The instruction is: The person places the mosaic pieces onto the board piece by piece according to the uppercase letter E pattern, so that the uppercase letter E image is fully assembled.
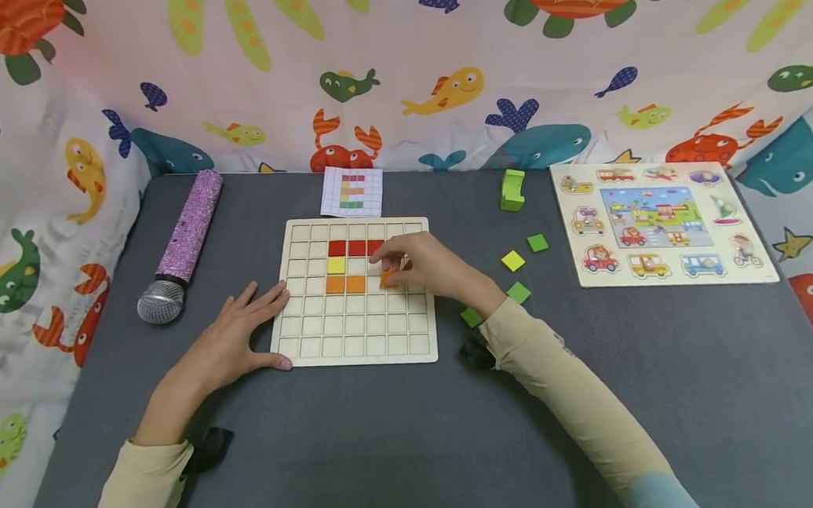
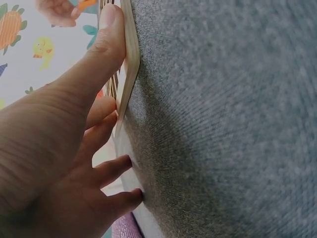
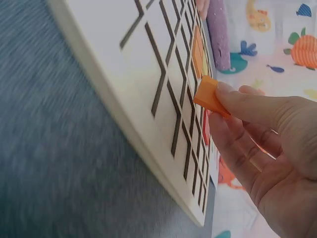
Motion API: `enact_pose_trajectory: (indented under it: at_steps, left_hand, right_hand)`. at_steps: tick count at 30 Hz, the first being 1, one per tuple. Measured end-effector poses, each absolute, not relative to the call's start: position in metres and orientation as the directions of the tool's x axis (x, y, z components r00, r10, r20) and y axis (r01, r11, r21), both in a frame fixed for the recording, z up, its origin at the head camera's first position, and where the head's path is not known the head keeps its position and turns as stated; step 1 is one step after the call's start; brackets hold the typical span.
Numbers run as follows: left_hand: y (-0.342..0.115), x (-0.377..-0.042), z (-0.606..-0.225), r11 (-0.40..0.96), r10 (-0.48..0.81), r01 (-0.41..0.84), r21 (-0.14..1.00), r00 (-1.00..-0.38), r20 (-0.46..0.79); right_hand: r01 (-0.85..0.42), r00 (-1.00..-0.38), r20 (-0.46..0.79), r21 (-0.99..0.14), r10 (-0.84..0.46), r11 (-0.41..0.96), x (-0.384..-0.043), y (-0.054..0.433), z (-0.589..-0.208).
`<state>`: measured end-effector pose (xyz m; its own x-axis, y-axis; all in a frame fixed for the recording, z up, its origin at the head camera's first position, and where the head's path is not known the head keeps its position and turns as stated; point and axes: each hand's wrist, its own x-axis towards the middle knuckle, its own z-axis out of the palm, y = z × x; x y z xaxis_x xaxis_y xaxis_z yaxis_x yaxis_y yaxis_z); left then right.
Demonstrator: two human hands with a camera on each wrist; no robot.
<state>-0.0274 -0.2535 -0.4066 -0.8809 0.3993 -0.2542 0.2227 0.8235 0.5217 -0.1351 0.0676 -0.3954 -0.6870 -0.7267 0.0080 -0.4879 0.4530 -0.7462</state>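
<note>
A wooden grid board [image 1: 355, 347] lies on the table, with red tiles [image 1: 356, 248], yellow tiles [image 1: 336, 265] and orange tiles [image 1: 355, 284] in some of its squares. Over the board's right half, my right hand [image 1: 417, 265] pinches an orange tile [image 3: 210, 95] between thumb and fingers. In the right wrist view that tile is tilted, close over the grid. My left hand [image 1: 242, 332] rests at the board's left edge with fingers spread. Its thumb [image 2: 106, 37] lies along the board's side in the left wrist view.
A pattern card [image 1: 366, 180] lies behind the board. Loose green tiles [image 1: 537, 242], a yellow tile [image 1: 513, 261] and a green block stack [image 1: 512, 191] are on the right, before a vehicle picture puzzle [image 1: 669, 267]. At left lies a glittery microphone [image 1: 188, 226].
</note>
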Motion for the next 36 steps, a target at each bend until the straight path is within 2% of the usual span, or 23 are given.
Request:
enact_pose_trajectory:
  at_steps: [12, 25, 36]
  left_hand:
    - [-0.251, -0.028, -0.403, 0.842, 0.396, 0.234, 0.487, -0.88, -0.261]
    - [-0.252, -0.029, -0.406, 0.841, 0.39, 0.23, 0.489, -0.885, -0.255]
    - [-0.252, -0.028, -0.406, 0.842, 0.387, 0.225, 0.491, -0.885, -0.258]
  right_hand:
    - [-0.495, -0.681, 0.004, -0.739, -0.732, 0.456, -0.134, 0.045, -0.403]
    - [-0.444, -0.71, -0.08, -0.721, -0.699, 0.533, -0.135, 0.041, -0.403]
    - [-0.446, -0.737, -0.068, -0.699, -0.673, 0.559, -0.131, 0.038, -0.409]
